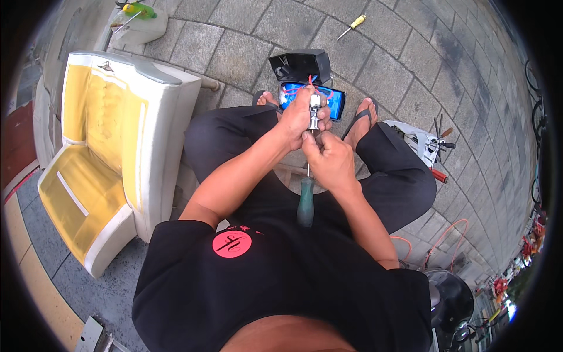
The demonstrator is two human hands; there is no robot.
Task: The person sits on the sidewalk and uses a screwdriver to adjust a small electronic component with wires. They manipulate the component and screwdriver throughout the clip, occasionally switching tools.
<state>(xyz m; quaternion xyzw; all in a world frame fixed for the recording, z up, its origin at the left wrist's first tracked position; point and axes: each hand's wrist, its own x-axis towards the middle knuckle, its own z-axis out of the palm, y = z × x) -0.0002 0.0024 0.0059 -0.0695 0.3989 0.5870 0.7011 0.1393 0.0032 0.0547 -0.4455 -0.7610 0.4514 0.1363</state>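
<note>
Holds both hands together, fingers curled: clamps the left hand [295,122] around a chrome cylindrical fitting [314,114] and pinches, with the right hand [332,164], the shaft of a green-handled screwdriver [305,202] at the near end of that fitting. Cannot tell the tip's exact place, hidden among fingers and metal. Points the handle back toward the lap, below the hands. Has just beyond the hands a black box [308,60] beside a blue-faced, black-rimmed tray [336,102], between two sandalled feet [362,119]. Has a yellow-handled screwdriver [357,22] farther beyond, on grey paving [240,53]; a white shell [425,141] with slim tools [447,145] right of the hands; a yellow-and-white seat [105,146] well to their left.
</note>
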